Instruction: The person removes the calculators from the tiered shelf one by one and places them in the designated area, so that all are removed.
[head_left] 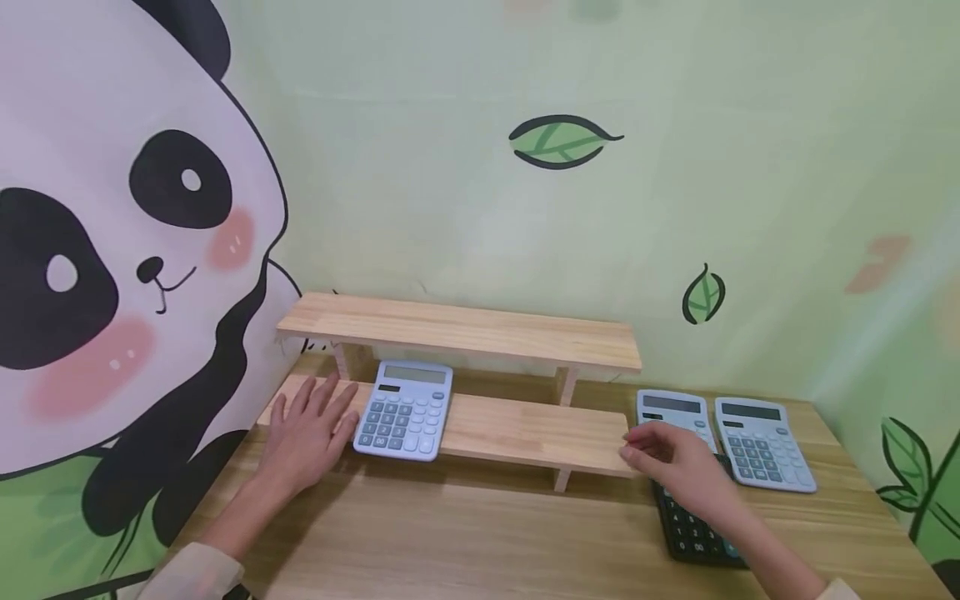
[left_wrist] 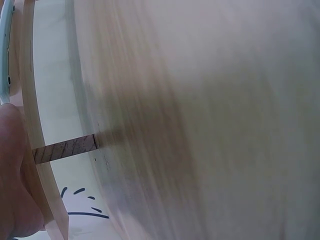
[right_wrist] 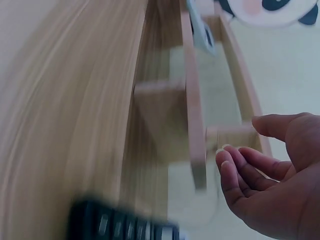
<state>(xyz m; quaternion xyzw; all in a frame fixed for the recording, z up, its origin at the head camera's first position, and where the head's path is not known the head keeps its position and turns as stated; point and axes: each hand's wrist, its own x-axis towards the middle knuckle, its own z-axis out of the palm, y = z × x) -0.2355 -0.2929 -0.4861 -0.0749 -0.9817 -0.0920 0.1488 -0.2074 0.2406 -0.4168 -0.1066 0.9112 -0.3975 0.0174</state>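
A pale blue calculator (head_left: 405,412) leans on the lower tier of a wooden two-tier shelf (head_left: 525,429), left of its middle. Beside its left edge rests my left hand (head_left: 303,442), fingers spread over the lower board and thumb right at the calculator's side. In the left wrist view, part of that hand (left_wrist: 17,185) lies along the board's edge, below the calculator's side (left_wrist: 6,50). My right hand (head_left: 686,471) hovers by the shelf's right end, above a black calculator (head_left: 686,525) that it partly covers. Its fingers (right_wrist: 232,185) curve loosely with nothing between them and the thumb.
Two more pale blue calculators, a left one (head_left: 673,407) partly hidden by my right hand and a right one (head_left: 765,446), lie on the wooden table (head_left: 450,542) right of the shelf. The upper tier (head_left: 465,329) runs behind, before a panda-printed wall (head_left: 420,192).
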